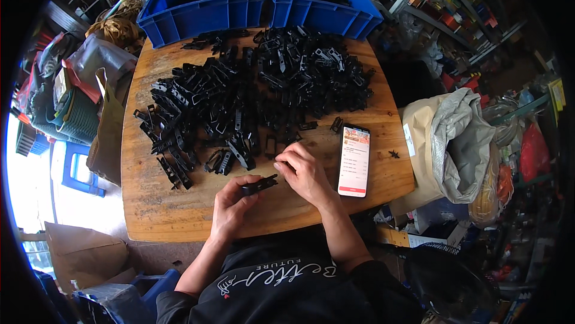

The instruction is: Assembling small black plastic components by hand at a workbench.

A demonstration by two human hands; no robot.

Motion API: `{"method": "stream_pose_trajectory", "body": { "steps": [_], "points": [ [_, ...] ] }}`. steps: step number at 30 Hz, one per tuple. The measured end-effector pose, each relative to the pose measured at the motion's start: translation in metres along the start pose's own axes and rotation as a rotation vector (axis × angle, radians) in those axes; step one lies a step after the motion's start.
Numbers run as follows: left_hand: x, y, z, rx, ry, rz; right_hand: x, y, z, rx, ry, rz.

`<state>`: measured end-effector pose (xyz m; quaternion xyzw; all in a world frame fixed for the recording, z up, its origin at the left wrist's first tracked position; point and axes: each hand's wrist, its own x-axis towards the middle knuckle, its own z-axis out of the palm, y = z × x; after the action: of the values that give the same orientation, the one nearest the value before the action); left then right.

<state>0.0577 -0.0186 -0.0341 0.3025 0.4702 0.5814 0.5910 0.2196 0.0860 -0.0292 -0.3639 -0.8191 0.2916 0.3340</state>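
My left hand point(230, 207) is closed around a long black plastic clip-like part point(260, 185), whose narrow end points to the right. Just beyond that end, my right hand point(305, 174) has its thumb and fingertips pressed together. Whether anything small sits in that pinch cannot be made out. A small black rectangular frame piece point(271, 145) lies on the wooden table point(173, 219) by the right fingertips. Farther back, similar black parts lie in a large heap on the left point(200, 99) and another on the right point(317, 72).
Two blue plastic bins point(203, 15) point(323, 15) stand along the table's far edge, with black parts inside. A lit phone point(354, 165) lies right of my right hand, near a small dark piece point(393, 154). An open sack point(455, 144) stands at the right; a brown paper bag point(106, 138) leans at the left.
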Motion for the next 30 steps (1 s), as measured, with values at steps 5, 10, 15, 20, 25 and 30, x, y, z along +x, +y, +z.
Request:
{"method": "stream_pose_trajectory", "body": {
  "steps": [5,10,15,20,25,30],
  "points": [
    [0.0,0.0004,0.0002,0.011,-0.013,-0.007,-0.001,0.0025,-0.0004,-0.021,0.023,-0.015],
    [0.0001,0.0005,-0.0005,-0.025,0.002,-0.013,-0.0007,0.0013,0.0004,-0.04,0.024,-0.025],
    [-0.0003,0.0009,-0.0001,-0.021,0.003,-0.008,-0.0011,-0.0006,-0.0008,-0.04,0.004,-0.011],
    [0.0002,-0.0011,-0.0003,-0.019,0.0,0.003,-0.0023,0.0013,-0.0013,-0.064,0.002,-0.037],
    [-0.0002,-0.0008,-0.0012,-0.015,-0.02,-0.011,-0.0022,0.0004,-0.0026,-0.075,0.005,-0.05],
    [0.0009,-0.0016,-0.0009,0.008,-0.003,-0.004,-0.0034,0.0016,-0.0021,-0.077,0.0,-0.054]
  ]
}}
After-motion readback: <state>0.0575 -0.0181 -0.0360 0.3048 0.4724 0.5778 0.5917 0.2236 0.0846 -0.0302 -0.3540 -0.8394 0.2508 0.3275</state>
